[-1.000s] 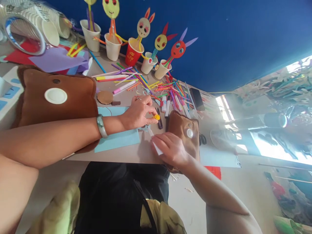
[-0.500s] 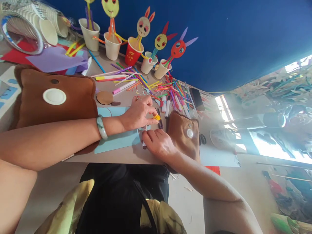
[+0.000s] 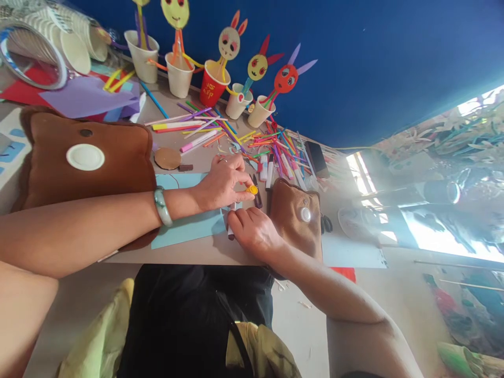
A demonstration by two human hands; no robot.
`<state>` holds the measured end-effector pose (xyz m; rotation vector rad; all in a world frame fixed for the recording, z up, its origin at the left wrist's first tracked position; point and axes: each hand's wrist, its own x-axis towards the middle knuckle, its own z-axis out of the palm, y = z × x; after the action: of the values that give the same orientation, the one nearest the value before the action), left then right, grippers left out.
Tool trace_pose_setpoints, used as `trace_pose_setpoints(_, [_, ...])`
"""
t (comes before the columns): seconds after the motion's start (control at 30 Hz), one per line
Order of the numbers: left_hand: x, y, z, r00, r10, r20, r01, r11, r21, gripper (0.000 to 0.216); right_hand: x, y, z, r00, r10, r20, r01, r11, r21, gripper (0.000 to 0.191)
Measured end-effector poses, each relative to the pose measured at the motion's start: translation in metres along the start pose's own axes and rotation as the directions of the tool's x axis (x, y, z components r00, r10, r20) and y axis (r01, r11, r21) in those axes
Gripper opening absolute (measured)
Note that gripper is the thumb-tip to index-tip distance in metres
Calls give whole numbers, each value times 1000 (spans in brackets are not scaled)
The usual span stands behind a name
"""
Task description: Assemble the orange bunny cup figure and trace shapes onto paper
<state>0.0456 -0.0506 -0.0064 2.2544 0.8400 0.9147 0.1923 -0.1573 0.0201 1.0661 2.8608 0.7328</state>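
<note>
My left hand (image 3: 226,181) pinches a small yellow round piece (image 3: 253,189) between thumb and fingertips; its exact kind is too small to tell. Just below it, closed fingers of my right hand (image 3: 255,232) grip a marker (image 3: 231,232) with a white-pinkish barrel and a dark brown end pointing toward me. The marker's upper part is partly hidden by the fingers. Under my left wrist lies a light blue sheet of paper (image 3: 189,231). A dark brown marker cap (image 3: 186,168) and a brown paper disc (image 3: 167,158) rest beyond the sheet.
Brown cushions lie left (image 3: 118,147) and right (image 3: 291,220) of my hands. Loose coloured sticks and markers (image 3: 200,142) cover the table's back. Paper cups with face puppets (image 3: 262,111) line the blue wall (image 3: 354,68). A phone (image 3: 317,159) lies back right.
The view has shifted very slightly. Both hands keep the same hold, with the yellow piece and the marker in almost the same place.
</note>
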Motion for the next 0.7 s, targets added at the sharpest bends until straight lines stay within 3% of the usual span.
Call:
trace_pose_setpoints(0.17, [0, 1, 0, 1000, -5, -3, 5, 1000, -7, 13, 0, -2, -10, 1000, 4, -27, -5, 999, -36, 26])
trace_pose_setpoints(0.5, [0, 0, 0, 1000, -8, 0, 8, 1000, 10, 16, -11, 1, -6, 998, 28, -52, -22, 993, 112, 26])
trace_pose_setpoints(0.6, [0, -1, 0, 1000, -6, 9, 6, 1000, 9, 17, -17, 3, -10, 981, -81, -179, 107, 984, 142, 22])
trace_pose_setpoints(0.7, [0, 0, 0, 1000, -3, 11, 3, 1000, 7, 18, -26, 4, -12, 908, -202, -367, 263, 957, 123, 10])
